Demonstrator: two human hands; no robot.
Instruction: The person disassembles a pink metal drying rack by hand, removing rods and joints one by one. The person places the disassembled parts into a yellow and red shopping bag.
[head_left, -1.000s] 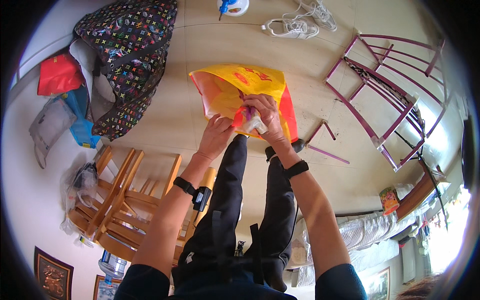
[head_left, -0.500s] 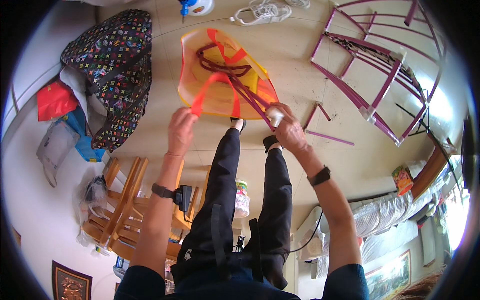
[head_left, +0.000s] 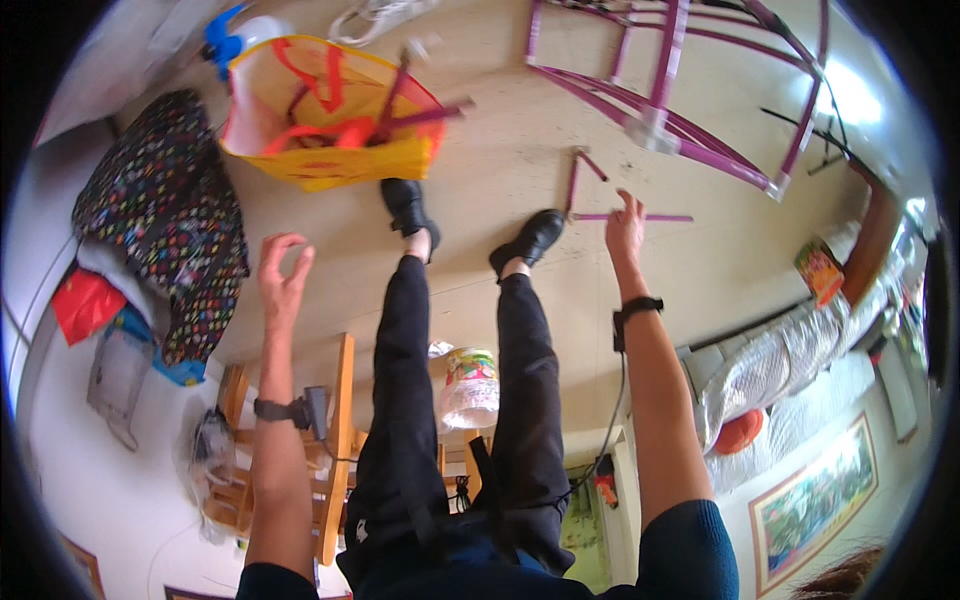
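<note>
My left hand [head_left: 283,278] is raised over the floor, its thumb and fingers apart in a curve around nothing. Out to the right, my right hand [head_left: 626,235] is held beside a few loose purple tubes [head_left: 573,188] joined at corners on the floor. Its fingers look stretched out with nothing in them; whether they touch the tubes I cannot tell. A yellow bag [head_left: 345,170] with red-orange handles [head_left: 335,75] sits open on the floor beyond my feet. Purple tubes [head_left: 395,95] stick up out of it, slightly blurred; their lower ends are hidden.
A purple tube frame [head_left: 668,60] with whitish joints stands at the far right. A dark patterned cloth cover [head_left: 165,210] lies at the left. Wooden chair parts [head_left: 340,430] and a round tub [head_left: 470,385] are near my legs. White shoes [head_left: 380,18] lie beyond the bag.
My left hand has let go of the bag's handle, and my right hand has released the purple tubes. The tubes now rest in the bag. My view has shifted, and my right hand is farther right.
</note>
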